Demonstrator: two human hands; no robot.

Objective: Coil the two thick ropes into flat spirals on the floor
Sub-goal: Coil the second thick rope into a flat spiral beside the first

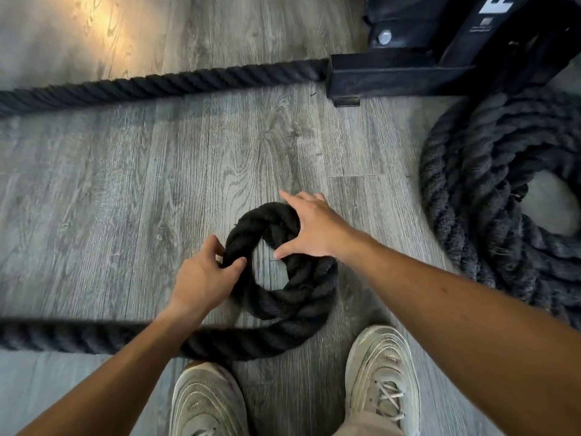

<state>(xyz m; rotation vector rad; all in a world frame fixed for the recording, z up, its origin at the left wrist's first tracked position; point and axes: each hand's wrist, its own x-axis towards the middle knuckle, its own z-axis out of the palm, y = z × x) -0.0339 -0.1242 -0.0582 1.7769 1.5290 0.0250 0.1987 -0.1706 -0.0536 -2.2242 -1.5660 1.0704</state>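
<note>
Loose rope (78, 336): runs off left along the floor (125, 190); feed it in without lifting.
Left hand (201, 275): fingers curled round the small coil's (283, 297) left side; keep it pinned flat.
Right hand (309, 226): fingers spread wide, pressing the coil's far side; steady it while each turn is laid snug outside.
Finished coil (490, 196): lies at far right.

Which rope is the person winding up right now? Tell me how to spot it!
Start at the two pale sneakers on the grey wood-look floor. Just ahead of them lies a small ring of thick black twisted rope, with the left hand gripping one side and the right hand resting on the other. Unlike the big piled black rope coil beside the black metal frame, it has barely two turns.
</note>
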